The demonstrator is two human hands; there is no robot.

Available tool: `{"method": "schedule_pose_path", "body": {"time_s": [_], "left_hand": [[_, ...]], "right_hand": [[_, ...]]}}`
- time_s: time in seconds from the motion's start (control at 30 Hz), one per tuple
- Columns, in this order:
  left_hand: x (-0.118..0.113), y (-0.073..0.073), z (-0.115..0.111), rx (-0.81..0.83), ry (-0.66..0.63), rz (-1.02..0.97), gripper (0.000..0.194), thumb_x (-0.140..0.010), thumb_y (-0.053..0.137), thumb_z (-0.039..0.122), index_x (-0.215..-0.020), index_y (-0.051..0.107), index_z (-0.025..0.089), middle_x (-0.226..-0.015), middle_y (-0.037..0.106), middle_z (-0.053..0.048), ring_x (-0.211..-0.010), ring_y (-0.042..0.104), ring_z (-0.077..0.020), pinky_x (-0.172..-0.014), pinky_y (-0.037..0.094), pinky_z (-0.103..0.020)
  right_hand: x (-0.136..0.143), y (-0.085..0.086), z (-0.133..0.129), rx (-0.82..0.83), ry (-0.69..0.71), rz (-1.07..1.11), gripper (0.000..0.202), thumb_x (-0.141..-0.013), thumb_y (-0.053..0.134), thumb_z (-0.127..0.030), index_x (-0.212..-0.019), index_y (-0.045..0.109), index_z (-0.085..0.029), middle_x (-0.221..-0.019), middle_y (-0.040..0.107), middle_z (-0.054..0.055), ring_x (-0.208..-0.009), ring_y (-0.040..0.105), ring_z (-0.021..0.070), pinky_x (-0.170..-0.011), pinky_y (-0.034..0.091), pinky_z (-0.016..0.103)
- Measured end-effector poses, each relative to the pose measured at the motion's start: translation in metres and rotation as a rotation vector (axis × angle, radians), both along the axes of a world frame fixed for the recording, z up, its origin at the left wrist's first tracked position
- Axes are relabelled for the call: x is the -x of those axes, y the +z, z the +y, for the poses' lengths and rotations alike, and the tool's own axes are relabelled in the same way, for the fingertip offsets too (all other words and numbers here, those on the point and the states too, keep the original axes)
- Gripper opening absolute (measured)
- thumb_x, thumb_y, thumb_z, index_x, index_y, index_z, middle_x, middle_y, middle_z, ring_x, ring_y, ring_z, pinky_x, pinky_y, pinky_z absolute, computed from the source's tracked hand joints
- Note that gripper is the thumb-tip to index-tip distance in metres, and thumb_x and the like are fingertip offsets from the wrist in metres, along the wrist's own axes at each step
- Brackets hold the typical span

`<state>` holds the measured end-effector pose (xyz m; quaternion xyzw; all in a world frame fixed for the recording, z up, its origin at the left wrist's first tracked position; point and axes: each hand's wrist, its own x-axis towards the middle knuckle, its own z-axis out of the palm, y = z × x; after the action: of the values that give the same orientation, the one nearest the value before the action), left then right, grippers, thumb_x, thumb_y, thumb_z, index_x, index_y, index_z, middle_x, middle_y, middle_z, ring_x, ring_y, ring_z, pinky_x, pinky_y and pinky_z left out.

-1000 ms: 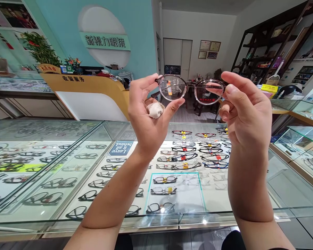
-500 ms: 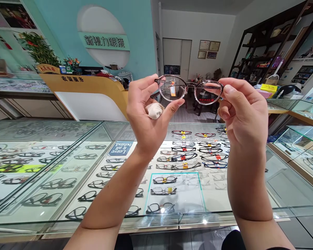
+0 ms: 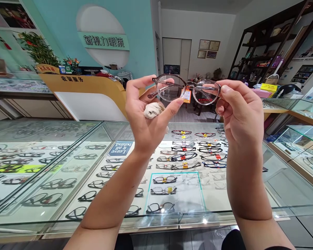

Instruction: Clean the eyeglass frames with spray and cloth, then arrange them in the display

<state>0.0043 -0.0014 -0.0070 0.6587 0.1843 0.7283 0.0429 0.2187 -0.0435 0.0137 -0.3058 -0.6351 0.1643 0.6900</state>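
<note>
A person is holding a pair of round-lensed glasses (image 3: pixel 190 84) with both hands, raised above a glass display case (image 3: pixel 286 182) and well apart from its top. The right hand (image 3: pixel 241 111) is pinching the right end of the frame between thumb and index finger, the remaining fingers curling beneath. The left hand (image 3: pixel 143 126) is gripping the other end, its index finger reaching the upper outer corner while its thumb is stretching under the left lens; a crumpled white cloth (image 3: pixel 153 110) is sitting in the same palm, under the curled fingers. An orange tag (image 3: pixel 187 96) is hanging below the bridge, just beside the left thumb tip, and red lettering is showing low on the right lens. The temples are showing behind the lenses. Inside the case, rows of eyeglasses (image 3: pixel 183 149) are lying on a pale base, some of them bearing yellow or red labels, and a blue card (image 3: pixel 121 148) is lying near the left forearm. Beyond the case, a yellow-and-white counter (image 3: pixel 90 104) is standing before a turquoise wall (image 3: pixel 142 31).
</note>
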Motion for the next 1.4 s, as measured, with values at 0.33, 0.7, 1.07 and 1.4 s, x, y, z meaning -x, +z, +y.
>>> {"method": "schedule_pose_path", "body": {"time_s": [0.33,0.7,1.07,1.4], "left_hand": [[0.002,0.000,-0.002,-0.068,-0.050,0.065,0.061,-0.100,0.082,0.064,-0.140,0.047,0.035,-0.137,0.079,-0.005,-0.124,0.079,-0.0279,-0.095,0.067,-0.049],[0.009,0.010,-0.017,0.121,-0.170,0.301,0.068,-0.092,0.089,0.067,-0.140,0.057,0.030,-0.130,0.083,-0.010,-0.116,0.084,-0.0292,-0.088,0.073,-0.042],[0.018,0.011,-0.007,0.207,-0.232,0.337,0.076,-0.087,0.088,0.075,-0.143,0.059,0.032,-0.127,0.084,-0.011,-0.106,0.085,-0.0286,-0.083,0.070,-0.042],[0.023,0.013,0.006,0.758,-0.532,0.450,0.068,-0.081,0.076,0.070,-0.132,0.076,0.025,-0.103,0.082,-0.009,-0.069,0.073,-0.0215,-0.055,0.057,-0.036]], "right_hand": [[0.000,0.002,0.002,0.080,0.060,0.013,0.016,-0.104,0.069,-0.042,-0.106,0.082,-0.033,-0.116,0.083,0.006,-0.107,0.075,0.0296,-0.087,0.059,0.047],[-0.001,0.010,-0.007,0.205,0.310,-0.263,0.029,-0.095,0.088,-0.055,-0.090,0.084,-0.026,-0.102,0.084,0.005,-0.099,0.076,0.0228,-0.090,0.061,0.041],[0.000,0.008,-0.004,0.248,0.346,-0.286,0.041,-0.092,0.087,-0.067,-0.089,0.085,-0.025,-0.091,0.081,0.005,-0.088,0.072,0.0213,-0.080,0.059,0.038],[0.003,0.011,-0.016,-0.156,0.199,-0.483,0.010,-0.100,0.080,-0.035,-0.104,0.089,-0.035,-0.098,0.071,0.005,-0.098,0.063,0.0257,-0.091,0.053,0.046]]}}
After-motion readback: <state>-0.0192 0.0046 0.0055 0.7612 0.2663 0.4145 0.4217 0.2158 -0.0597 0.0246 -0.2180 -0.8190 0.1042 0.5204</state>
